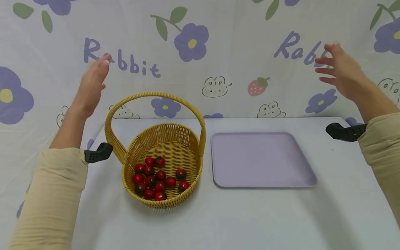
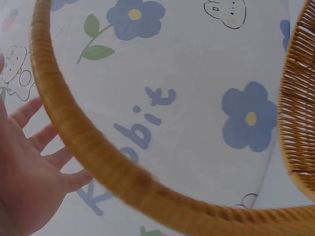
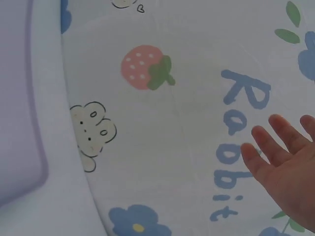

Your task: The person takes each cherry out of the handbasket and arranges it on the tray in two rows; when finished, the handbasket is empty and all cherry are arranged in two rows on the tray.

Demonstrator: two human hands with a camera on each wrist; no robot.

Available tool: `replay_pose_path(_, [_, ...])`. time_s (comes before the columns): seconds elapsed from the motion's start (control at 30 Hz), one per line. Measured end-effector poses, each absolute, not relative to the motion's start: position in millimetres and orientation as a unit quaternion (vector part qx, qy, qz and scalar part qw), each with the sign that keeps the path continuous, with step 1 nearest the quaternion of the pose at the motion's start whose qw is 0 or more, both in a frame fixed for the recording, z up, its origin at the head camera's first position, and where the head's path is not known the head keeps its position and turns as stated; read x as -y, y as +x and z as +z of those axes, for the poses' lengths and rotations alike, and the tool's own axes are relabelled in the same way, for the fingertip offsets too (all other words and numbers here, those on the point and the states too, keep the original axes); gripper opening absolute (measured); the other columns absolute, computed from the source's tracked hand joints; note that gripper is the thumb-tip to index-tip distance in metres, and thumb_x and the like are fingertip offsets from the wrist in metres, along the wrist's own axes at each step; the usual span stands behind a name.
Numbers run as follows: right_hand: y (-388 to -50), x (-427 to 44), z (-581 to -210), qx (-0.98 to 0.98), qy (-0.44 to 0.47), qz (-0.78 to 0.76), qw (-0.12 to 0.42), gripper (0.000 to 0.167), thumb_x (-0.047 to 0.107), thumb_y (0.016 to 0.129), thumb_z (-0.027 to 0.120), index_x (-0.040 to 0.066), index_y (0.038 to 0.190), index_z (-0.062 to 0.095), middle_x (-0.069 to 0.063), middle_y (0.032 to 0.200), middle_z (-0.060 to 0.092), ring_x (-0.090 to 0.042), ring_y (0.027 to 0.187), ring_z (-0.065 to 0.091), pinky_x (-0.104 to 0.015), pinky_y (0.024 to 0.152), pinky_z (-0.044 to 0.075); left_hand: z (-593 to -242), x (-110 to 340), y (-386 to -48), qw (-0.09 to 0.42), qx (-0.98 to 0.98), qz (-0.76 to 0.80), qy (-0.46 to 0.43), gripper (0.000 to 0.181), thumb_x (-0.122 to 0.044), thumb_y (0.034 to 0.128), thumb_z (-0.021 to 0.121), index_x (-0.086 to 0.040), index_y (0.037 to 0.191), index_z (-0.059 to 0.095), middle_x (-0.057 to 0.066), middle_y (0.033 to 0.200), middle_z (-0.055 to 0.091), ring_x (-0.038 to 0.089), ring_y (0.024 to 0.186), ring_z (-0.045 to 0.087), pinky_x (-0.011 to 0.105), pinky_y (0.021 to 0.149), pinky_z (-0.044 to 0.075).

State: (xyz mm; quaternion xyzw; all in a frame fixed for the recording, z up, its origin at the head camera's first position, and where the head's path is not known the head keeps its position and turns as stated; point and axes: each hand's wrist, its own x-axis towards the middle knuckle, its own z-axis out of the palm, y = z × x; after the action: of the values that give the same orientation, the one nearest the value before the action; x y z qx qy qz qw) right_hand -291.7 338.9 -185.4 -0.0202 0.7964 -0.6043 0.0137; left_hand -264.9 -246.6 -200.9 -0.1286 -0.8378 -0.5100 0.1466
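Note:
A yellow woven basket (image 1: 162,205) with a tall arched handle (image 1: 153,94) stands on the left of the white table. Dark red cherries (image 1: 160,186), several of them, lie loose in its near left part. To the basket's right lies a flat lilac tray (image 1: 262,159) with nothing on it. My left hand (image 1: 93,85) is raised in the air left of the handle, holding nothing; the left wrist view shows its fingers spread beyond the handle (image 2: 78,128). Up at the right, beyond the tray, my right hand (image 1: 347,71) hovers with fingers extended and holds nothing.
Behind the table hangs a white cloth (image 1: 231,52) printed with flowers, rabbits and lettering. The white tabletop (image 1: 250,218) runs in front of the basket and tray. Black wrist mounts (image 1: 345,132) sit on both sleeves.

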Motion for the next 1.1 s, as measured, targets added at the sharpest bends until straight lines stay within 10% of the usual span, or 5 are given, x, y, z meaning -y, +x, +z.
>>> replay_pose_path(0.23, [-283.1,-355.8,-213.7,-0.581,-0.072,-0.801,0.122,0.068,0.055,0.096,0.035,0.032,0.153,0.008,-0.005,0.124,0.057,-0.02,0.1,0.063,-0.032,0.079,0.053,-257.7,258.0,-238.0,0.128,0.755,-0.616,-0.182,0.065,-0.045,0.0968,0.042,-0.01,0.15,0.029,0.01,0.155,0.02,0.026,0.142,0.013,0.048,0.113,0.005])
replay_pose_path(0.5, [-267.1,-351.7,-256.4,-0.388,-0.125,-0.888,0.213,0.057,0.049,0.096,0.045,0.009,0.136,0.049,-0.021,0.125,0.056,-0.042,0.113,0.055,-0.052,0.092,0.044,-304.4,260.3,-220.3,0.096,0.815,-0.551,-0.151,0.057,-0.025,0.0961,0.05,-0.015,0.149,0.031,0.011,0.154,0.023,0.032,0.141,0.015,0.066,0.103,0.018])
replay_pose_path(1.1, [-241.7,-289.5,-337.9,-0.433,-0.176,-0.83,0.303,0.056,0.045,0.103,0.022,0.009,0.136,0.05,-0.018,0.127,0.056,-0.034,0.114,0.057,-0.045,0.093,0.045,-396.2,271.7,-211.5,0.002,0.815,-0.57,-0.105,0.043,-0.018,0.0954,0.059,0.005,0.129,0.047,0.022,0.142,0.04,0.035,0.134,0.032,0.056,0.105,0.026])
